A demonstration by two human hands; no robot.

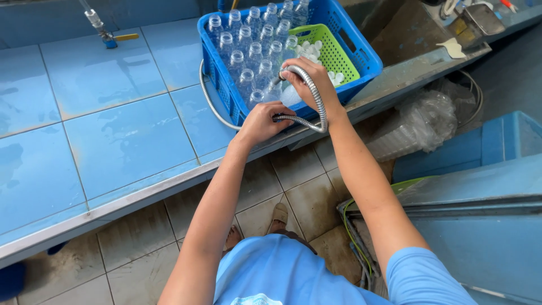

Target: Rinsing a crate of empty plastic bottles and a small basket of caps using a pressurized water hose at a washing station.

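- The right hand grips the end of a metal hose over a clear bottle in a blue crate.
- The left hand rests on the crate's near rim, touching the hose.
- Rows of clear bottles stand upright beside a green basket holding white caps.
- The crate sits on a blue tiled counter.

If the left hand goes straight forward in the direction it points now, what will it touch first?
The left hand points up and away toward the blue crate. It would probably first meet the clear bottle at the near edge, though depth is hard to judge.
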